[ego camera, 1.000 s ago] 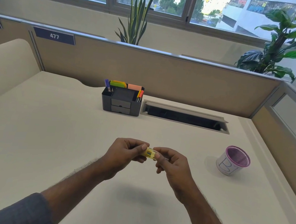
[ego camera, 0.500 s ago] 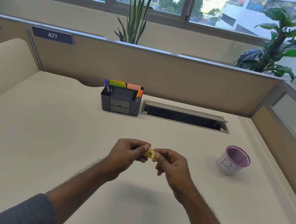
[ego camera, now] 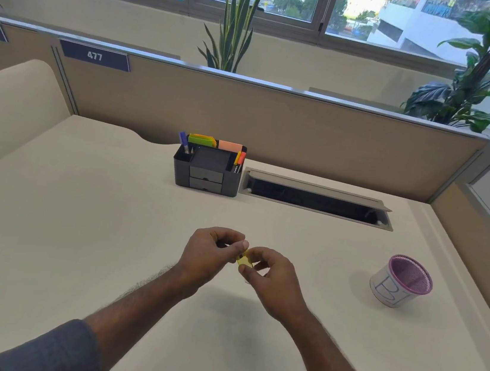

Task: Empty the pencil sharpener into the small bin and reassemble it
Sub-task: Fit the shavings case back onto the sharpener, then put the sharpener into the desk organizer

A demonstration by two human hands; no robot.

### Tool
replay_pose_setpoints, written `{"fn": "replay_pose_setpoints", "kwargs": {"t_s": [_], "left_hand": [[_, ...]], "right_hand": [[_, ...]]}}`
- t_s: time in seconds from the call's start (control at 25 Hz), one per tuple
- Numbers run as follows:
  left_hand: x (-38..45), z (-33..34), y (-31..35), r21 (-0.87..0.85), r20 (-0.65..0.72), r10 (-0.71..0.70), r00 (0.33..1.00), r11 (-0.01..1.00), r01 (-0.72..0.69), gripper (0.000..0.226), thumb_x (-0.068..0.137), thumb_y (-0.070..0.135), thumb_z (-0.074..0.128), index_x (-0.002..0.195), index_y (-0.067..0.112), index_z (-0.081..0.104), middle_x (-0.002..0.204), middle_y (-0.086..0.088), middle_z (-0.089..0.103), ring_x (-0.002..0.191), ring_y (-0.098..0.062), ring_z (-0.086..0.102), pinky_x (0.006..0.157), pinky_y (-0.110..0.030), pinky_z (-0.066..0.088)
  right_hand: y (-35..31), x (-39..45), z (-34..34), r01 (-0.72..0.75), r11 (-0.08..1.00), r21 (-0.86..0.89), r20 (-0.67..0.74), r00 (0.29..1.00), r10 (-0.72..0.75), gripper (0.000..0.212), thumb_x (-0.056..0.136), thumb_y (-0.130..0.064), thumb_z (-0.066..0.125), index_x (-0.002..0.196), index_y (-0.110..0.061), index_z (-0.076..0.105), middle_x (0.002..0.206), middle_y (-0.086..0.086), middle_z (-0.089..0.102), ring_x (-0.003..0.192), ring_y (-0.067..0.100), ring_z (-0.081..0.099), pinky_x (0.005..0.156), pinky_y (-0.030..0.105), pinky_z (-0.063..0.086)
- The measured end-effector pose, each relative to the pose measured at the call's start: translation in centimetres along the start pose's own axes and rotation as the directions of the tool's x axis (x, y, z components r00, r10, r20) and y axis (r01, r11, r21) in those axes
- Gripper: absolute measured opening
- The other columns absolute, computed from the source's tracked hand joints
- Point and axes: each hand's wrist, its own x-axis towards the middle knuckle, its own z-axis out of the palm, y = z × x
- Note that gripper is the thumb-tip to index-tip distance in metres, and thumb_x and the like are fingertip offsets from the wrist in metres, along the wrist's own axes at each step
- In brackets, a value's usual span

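A small yellow pencil sharpener (ego camera: 242, 259) is pinched between both hands above the middle of the desk. My left hand (ego camera: 208, 255) grips its left end with thumb and forefinger. My right hand (ego camera: 272, 277) grips its right end; most of the sharpener is hidden by the fingers. The small bin (ego camera: 401, 280), a purple mesh cup wrapped in white paper marked with a letter B, stands on the desk to the right, well apart from the hands.
A black desk organiser (ego camera: 208, 166) with pens and sticky notes stands at the back centre. Beside it is an open cable slot (ego camera: 316, 199) in the desk (ego camera: 76, 225). Partition walls (ego camera: 307, 131) close the back and right sides.
The hands have twisted slightly around the sharpener, which now tilts more steeply between the fingers. Their position over the desk is nearly the same.
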Motion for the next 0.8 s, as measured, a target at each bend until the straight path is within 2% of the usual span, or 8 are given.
{"fn": "replay_pose_setpoints", "kwargs": {"t_s": [0.16, 0.24, 0.4, 0.48, 0.6, 0.72, 0.8], "left_hand": [[1.5, -1.3, -0.6, 0.056, 0.003, 0.032, 0.999, 0.998, -0.032, 0.034, 0.079, 0.021, 0.080, 0.112, 0.019, 0.074, 0.095, 0.003, 0.078, 0.086, -0.019, 0.073, 0.080, -0.033, 0.062], [2.7, -2.0, -0.8, 0.086, -0.014, 0.044, 0.999, 0.995, -0.042, 0.034, 0.081, 0.018, 0.079, 0.114, 0.019, 0.073, 0.097, 0.004, 0.077, 0.087, -0.017, 0.073, 0.082, -0.035, 0.062], [6.3, -3.7, -0.3, 0.069, -0.067, 0.014, 0.998, 0.998, -0.009, 0.034, 0.086, 0.011, 0.073, 0.119, 0.013, 0.069, 0.102, -0.001, 0.074, 0.093, -0.018, 0.071, 0.087, -0.035, 0.060], [8.6, -4.9, 0.2, 0.049, -0.070, -0.006, 0.998, 0.999, 0.010, 0.034, 0.087, 0.008, 0.071, 0.120, 0.012, 0.068, 0.104, -0.004, 0.073, 0.096, -0.019, 0.070, 0.086, -0.032, 0.059], [12.5, -7.0, 0.6, 0.116, -0.045, 0.048, 0.998, 0.992, -0.042, 0.033, 0.086, 0.007, 0.071, 0.118, 0.014, 0.069, 0.100, -0.001, 0.074, 0.095, -0.017, 0.071, 0.083, -0.029, 0.059], [17.0, -9.3, 1.0, 0.313, -0.014, 0.148, 0.989, 0.940, -0.136, 0.034, 0.085, 0.008, 0.073, 0.118, 0.014, 0.068, 0.098, 0.004, 0.072, 0.089, -0.007, 0.069, 0.082, -0.021, 0.058], [20.3, -10.6, 0.7, 0.460, -0.018, 0.196, 0.980, 0.872, -0.166, 0.035, 0.083, 0.013, 0.075, 0.118, 0.014, 0.069, 0.098, 0.003, 0.070, 0.087, -0.008, 0.066, 0.082, -0.026, 0.056]], "right_hand": [[-0.7, 2.2, 1.1, 0.046, 0.999, -0.026, 0.008, 0.999, -0.046, 0.020, 0.087, -0.019, 0.070, 0.106, -0.021, 0.070, 0.087, -0.008, 0.068, 0.082, 0.013, 0.064, 0.063, 0.014, 0.047], [-1.1, 3.4, 1.6, 0.069, 0.996, -0.058, 0.004, 0.998, -0.069, 0.024, 0.087, -0.018, 0.070, 0.111, -0.021, 0.068, 0.089, -0.011, 0.066, 0.082, 0.010, 0.062, 0.061, 0.011, 0.046], [-2.2, 7.7, 2.3, 0.092, 0.981, -0.171, 0.026, 0.996, -0.089, 0.033, 0.086, -0.016, 0.072, 0.117, -0.018, 0.065, 0.099, -0.006, 0.064, 0.083, 0.007, 0.058, 0.066, 0.010, 0.045], [-2.9, 10.7, 2.4, 0.114, 0.964, -0.241, 0.030, 0.994, -0.110, 0.030, 0.086, -0.015, 0.071, 0.115, -0.017, 0.067, 0.101, -0.005, 0.063, 0.083, 0.008, 0.056, 0.070, 0.014, 0.046], [-4.2, 15.5, 2.5, 0.181, 0.931, -0.316, 0.042, 0.983, -0.177, 0.029, 0.085, -0.014, 0.072, 0.113, -0.016, 0.069, 0.106, -0.001, 0.066, 0.092, 0.011, 0.057, 0.079, 0.026, 0.051], [-5.4, 20.3, 3.4, 0.240, 0.898, -0.369, 0.066, 0.970, -0.232, 0.028, 0.084, -0.011, 0.072, 0.111, -0.013, 0.070, 0.104, 0.002, 0.068, 0.092, 0.014, 0.058, 0.078, 0.027, 0.051], [-5.7, 23.5, 4.5, 0.260, 0.881, -0.395, 0.083, 0.965, -0.248, 0.026, 0.083, -0.010, 0.072, 0.109, -0.012, 0.071, 0.101, 0.004, 0.070, 0.088, 0.016, 0.061, 0.079, 0.032, 0.056]]}}
